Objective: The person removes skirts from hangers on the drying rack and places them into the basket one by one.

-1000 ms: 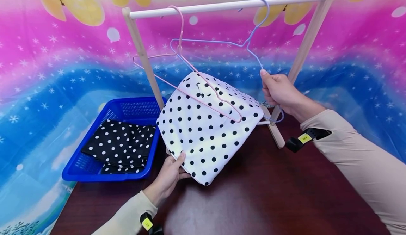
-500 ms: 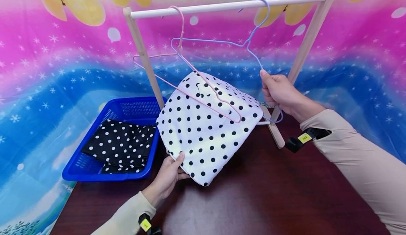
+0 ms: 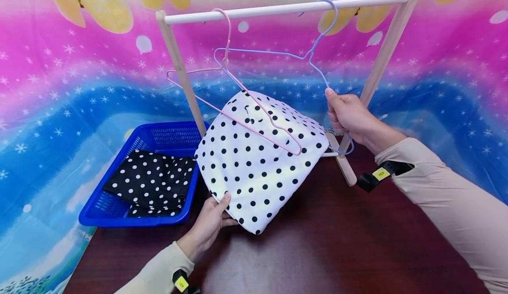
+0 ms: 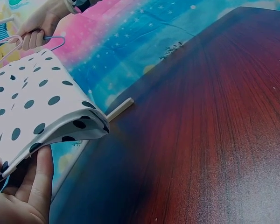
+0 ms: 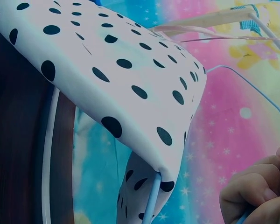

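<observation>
A white cloth with black dots (image 3: 254,166) is draped folded over the lower bar of a blue hanger (image 3: 266,51), which hooks on the rack's rail. My left hand (image 3: 208,223) pinches the cloth's lower left edge between thumb and fingers; the left wrist view shows the fingers (image 4: 41,186) under the fold. My right hand (image 3: 351,115) grips the right shoulder of the blue hanger, fingers curled round the wire. A pink hanger (image 3: 228,42) hangs in front of the cloth. In the right wrist view the blue bar comes out of the cloth's fold.
A wooden rack with a white rail (image 3: 285,8) stands on the dark red table (image 3: 337,241). To the left sits a blue basket (image 3: 85,217) holding a folded black cloth with white dots (image 3: 155,179). A patterned curtain (image 3: 99,87) hangs behind.
Hardly anything differs. The cloth's lower corner and my left hand have shifted very slightly down and left; my right hand keeps its grip on the hanger.
</observation>
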Demonstrator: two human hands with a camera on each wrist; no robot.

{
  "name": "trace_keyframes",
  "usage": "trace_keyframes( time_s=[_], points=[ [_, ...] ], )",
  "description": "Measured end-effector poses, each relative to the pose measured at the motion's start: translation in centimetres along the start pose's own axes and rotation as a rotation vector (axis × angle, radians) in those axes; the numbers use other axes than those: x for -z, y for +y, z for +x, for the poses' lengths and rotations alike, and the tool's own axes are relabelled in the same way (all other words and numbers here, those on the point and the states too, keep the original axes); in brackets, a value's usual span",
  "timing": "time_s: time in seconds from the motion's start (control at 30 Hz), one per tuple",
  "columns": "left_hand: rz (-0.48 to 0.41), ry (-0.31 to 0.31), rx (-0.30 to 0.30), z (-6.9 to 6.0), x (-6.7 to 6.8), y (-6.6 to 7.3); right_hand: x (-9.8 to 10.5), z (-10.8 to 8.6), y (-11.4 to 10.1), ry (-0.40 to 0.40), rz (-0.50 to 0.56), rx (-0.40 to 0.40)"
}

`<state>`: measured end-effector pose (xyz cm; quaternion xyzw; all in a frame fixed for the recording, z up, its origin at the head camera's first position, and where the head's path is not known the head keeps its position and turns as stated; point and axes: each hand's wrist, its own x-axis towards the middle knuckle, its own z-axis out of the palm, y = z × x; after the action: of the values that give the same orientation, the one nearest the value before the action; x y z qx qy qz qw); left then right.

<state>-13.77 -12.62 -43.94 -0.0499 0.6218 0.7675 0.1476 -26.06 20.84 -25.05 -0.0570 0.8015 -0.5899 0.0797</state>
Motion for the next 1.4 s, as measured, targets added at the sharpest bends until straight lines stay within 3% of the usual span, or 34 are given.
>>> trace_keyframes(
  time_s=[0.93,1.4],
  points=[
    [0.017,0.053,0.012,-0.61,0.0,-0.19,-0.66,-0.08,0.01,0.021,0.023,0.013],
    [0.02,0.046,-0.003,-0.84,0.11,-0.33,-0.7,-0.22,-0.01,0.03,0.03,0.003]
  ],
)
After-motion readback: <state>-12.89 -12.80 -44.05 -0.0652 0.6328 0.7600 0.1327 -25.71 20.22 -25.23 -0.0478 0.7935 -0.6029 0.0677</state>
